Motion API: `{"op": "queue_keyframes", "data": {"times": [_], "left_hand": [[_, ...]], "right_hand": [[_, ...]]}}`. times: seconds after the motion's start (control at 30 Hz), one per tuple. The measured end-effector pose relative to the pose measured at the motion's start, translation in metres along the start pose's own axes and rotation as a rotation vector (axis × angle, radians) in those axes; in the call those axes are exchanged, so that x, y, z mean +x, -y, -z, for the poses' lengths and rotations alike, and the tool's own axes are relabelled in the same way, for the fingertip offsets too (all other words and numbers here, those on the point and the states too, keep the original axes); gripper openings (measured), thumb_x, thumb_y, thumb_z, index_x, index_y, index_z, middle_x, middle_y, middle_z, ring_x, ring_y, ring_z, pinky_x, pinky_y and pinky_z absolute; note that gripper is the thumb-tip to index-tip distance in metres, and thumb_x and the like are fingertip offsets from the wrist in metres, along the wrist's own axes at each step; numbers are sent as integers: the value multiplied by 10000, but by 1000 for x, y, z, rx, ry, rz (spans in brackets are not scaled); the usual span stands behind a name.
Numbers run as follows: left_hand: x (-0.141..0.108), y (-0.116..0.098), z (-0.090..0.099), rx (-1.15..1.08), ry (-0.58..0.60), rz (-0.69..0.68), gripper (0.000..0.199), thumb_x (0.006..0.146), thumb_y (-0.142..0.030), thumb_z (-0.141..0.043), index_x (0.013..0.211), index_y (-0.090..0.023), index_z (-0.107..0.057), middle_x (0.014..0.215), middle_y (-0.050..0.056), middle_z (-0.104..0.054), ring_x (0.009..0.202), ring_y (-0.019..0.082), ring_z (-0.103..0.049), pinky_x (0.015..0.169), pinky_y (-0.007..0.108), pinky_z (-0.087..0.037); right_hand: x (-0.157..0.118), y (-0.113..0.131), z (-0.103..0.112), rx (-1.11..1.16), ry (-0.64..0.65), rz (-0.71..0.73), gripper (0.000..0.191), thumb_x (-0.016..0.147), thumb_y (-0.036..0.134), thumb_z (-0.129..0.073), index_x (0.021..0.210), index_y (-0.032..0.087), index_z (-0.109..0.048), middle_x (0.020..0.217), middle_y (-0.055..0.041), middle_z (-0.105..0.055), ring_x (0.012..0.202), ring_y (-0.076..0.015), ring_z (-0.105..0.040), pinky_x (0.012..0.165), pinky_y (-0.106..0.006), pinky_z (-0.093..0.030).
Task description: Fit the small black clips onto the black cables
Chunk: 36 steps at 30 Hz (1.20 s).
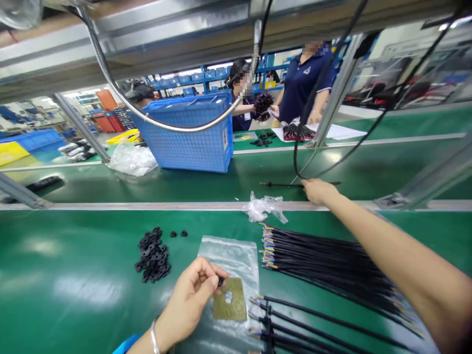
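Note:
My left hand (pixel 191 292) pinches a small black rubber grommet (pixel 221 281) between thumb and fingertips, just over a brownish-green square pad (pixel 238 310) with a hole in it. The pad lies on a clear plastic bag (pixel 217 245). Stretched out to the far belt, my right hand (pixel 317 191) has its fingers closed on a thin black cable (pixel 282 185) with a black piece near its left end. A bundle of black cables (pixel 320 255) with bared coloured wires lies below my right forearm. Nearer, several cables (pixel 309 313) carry black pieces near their left ends.
A pile of black grommets (pixel 153 258) lies on the left of the green table. Crumpled plastic (pixel 263 206) sits on the metal rail (pixel 206 206). Beyond are a blue crate (pixel 188 132), a hanging metal hose (pixel 177 128), a looping black cord (pixel 297 142) and co-workers.

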State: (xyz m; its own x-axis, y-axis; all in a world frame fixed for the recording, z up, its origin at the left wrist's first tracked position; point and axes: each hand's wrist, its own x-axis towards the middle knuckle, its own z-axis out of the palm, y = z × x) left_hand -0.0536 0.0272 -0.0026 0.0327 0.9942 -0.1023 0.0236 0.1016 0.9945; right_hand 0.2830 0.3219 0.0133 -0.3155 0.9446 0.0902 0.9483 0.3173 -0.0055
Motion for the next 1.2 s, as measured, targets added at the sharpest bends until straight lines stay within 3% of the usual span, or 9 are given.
{"op": "queue_keyframes", "data": {"times": [0.17,0.23,0.43,0.57,0.67,0.8,0.9,1.1,1.2], "left_hand": [[6,0,8,-15,-51,41,357,846,-516,-646,772,-182,-543,938,79,-687,767,155,-590,735,295,-485],[8,0,9,-15,-53,65,357,846,-519,-644,777,-182,-552,938,78,-686,770,158,-590,735,296,-484],[9,4,8,-9,-103,83,307,863,-463,-651,770,-183,-566,942,66,-695,761,150,-590,750,294,-480],[8,4,11,-41,-90,83,300,874,-459,-640,784,-184,-562,995,85,-706,849,182,-636,778,307,-494],[9,5,12,-105,-76,119,312,885,-468,-626,795,-182,-537,1045,110,-717,845,184,-665,771,312,-504],[10,6,9,-276,-62,184,353,858,-491,-655,784,-186,-492,973,107,-741,760,164,-682,707,293,-514],[9,3,3,-350,-24,196,385,801,-483,-724,766,-184,-484,890,79,-742,725,153,-686,666,268,-514],[0,-3,-6,-358,71,221,377,754,-428,-786,750,-155,-525,927,85,-744,726,133,-687,668,245,-530],[-5,-3,-10,-377,143,244,349,741,-359,-813,743,-139,-542,925,90,-741,720,121,-688,676,232,-538]], "right_hand": [[24,-14,-20,-29,42,-22,262,965,356,-551,1145,174,-606,1128,-70,-623,953,-172,-628,817,-360,-544],[41,-17,-11,-26,4,-39,274,953,362,-572,1152,177,-604,1145,-75,-620,964,-179,-625,829,-370,-542],[122,-15,50,-11,-279,-255,347,965,350,-551,1272,189,-542,1305,-110,-544,1088,-215,-579,917,-453,-504],[131,5,51,-4,-284,-179,343,961,354,-556,1263,192,-550,1306,-106,-544,1093,-217,-579,919,-448,-506],[101,24,30,-24,-192,-35,330,945,367,-580,1213,174,-579,1253,-97,-576,1069,-217,-593,906,-437,-514],[31,44,10,-27,-100,150,292,929,359,-599,1141,159,-612,1155,-80,-628,1024,-207,-614,892,-428,-513],[-35,60,15,9,-100,280,261,923,302,-544,1104,150,-655,1101,-108,-659,994,-223,-631,886,-370,-501],[-163,100,43,227,-58,488,251,961,319,-434,945,206,-658,899,-50,-677,816,-172,-628,767,-294,-482],[-204,117,48,376,89,595,200,955,270,-453,880,223,-633,825,-20,-653,752,-157,-602,704,-277,-453]]}}
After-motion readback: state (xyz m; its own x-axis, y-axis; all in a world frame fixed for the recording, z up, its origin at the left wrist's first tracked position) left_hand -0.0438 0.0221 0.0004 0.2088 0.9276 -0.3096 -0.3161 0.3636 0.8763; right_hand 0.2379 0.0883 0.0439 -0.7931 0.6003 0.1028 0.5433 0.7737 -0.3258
